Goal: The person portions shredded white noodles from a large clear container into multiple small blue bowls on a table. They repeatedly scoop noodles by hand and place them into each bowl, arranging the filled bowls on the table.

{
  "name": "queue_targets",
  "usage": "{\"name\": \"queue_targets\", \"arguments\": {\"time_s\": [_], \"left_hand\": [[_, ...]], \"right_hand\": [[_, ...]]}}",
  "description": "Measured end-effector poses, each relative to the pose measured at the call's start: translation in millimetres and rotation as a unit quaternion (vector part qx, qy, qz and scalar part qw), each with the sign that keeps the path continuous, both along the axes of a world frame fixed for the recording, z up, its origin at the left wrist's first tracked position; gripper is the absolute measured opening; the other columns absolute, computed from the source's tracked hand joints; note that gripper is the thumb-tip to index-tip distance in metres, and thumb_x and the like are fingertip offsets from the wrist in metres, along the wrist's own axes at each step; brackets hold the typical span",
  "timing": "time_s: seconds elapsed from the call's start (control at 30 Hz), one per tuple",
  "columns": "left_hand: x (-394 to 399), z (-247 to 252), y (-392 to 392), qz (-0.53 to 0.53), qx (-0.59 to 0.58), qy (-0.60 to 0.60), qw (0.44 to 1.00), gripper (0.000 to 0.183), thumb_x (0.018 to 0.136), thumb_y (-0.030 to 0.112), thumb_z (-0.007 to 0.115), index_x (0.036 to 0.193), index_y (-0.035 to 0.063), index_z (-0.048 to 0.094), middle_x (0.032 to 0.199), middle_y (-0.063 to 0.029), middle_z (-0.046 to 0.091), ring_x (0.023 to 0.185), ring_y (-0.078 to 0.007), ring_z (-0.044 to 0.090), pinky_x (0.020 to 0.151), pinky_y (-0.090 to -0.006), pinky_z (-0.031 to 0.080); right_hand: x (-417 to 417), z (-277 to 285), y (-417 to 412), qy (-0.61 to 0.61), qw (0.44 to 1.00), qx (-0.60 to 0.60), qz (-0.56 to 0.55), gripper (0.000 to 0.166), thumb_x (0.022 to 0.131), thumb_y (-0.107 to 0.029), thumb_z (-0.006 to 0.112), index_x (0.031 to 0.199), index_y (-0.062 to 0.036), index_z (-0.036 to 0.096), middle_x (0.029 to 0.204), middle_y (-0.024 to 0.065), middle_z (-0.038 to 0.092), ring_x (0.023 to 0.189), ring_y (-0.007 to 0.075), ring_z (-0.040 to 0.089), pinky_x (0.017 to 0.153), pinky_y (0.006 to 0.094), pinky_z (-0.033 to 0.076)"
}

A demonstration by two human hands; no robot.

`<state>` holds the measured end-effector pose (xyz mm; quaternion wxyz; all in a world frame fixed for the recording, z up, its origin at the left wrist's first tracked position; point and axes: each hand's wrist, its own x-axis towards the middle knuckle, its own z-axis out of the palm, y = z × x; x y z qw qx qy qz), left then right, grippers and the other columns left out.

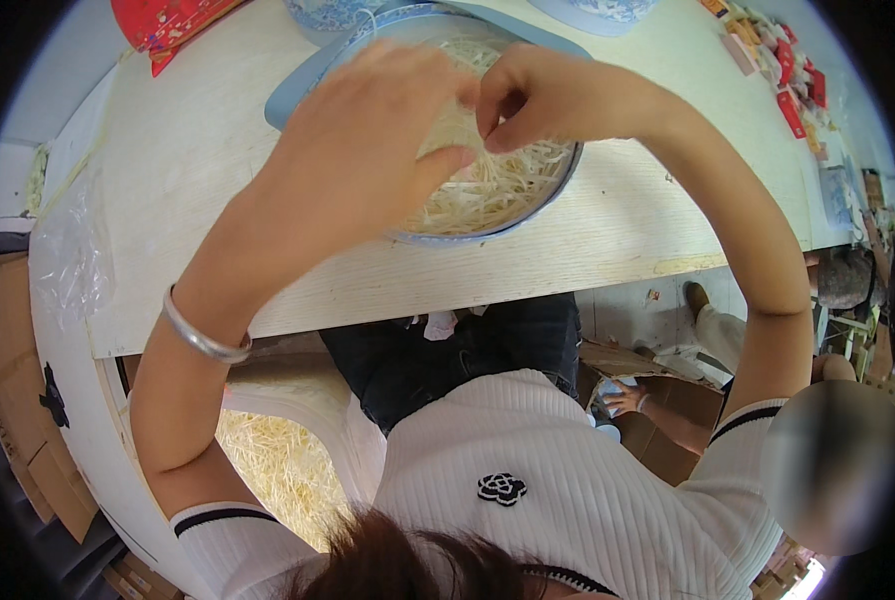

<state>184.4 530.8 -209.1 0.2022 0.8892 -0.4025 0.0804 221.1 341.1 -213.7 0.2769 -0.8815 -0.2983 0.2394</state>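
Note:
A round blue-and-white box [485,237] stands on the table before me, filled with pale shredded paper [503,196]. My left hand [372,142], slightly blurred, is over its left side. The left thumb stands apart from the fingers, and nothing shows between them; the palm is hidden. Over the right part of the filling is my right hand [533,97], its thumb and forefinger bent together in a pinch. Whether it holds any strands is unclear. Light-blue flat bands [286,105] stick out beside the box, and a thin white cord loop [372,21] rises at its far rim.
Two more blue-patterned boxes stand at the back, one on the right [605,11]. A red bag [166,26] lies back left, small packets [789,71] far right. Clear plastic [72,255] hangs at left. Below are a sack of shreds [282,465] and another person's hand [627,397] in a carton [680,420].

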Motion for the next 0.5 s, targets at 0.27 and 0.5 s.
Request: {"name": "queue_targets", "arguments": {"time_s": [0.27,0.5], "left_hand": [[27,-10,-9,0.026,0.123,0.242,0.962,0.049,0.065,0.023,0.070,0.106,0.0057,0.051,0.115,-0.0115,0.048,0.108,-0.0279,0.043,0.092,-0.0341,0.035],[21,-36,-6,0.006,0.186,0.209,0.960,0.054,0.064,0.023,0.070,0.111,0.0052,0.050,0.120,-0.0132,0.045,0.114,-0.0284,0.038,0.095,-0.0348,0.034]], "right_hand": [[-8,1,-4,-0.017,1.000,0.015,0.017,0.007,0.071,-0.007,0.061,0.074,-0.0008,0.063,0.066,0.0028,0.056,0.061,0.0108,0.049,0.057,0.0237,0.040],[-9,-9,28,0.024,0.985,-0.166,0.027,0.016,0.068,-0.014,0.056,0.070,0.0012,0.061,0.063,0.0110,0.057,0.060,0.0209,0.053,0.057,0.0319,0.042]]}}
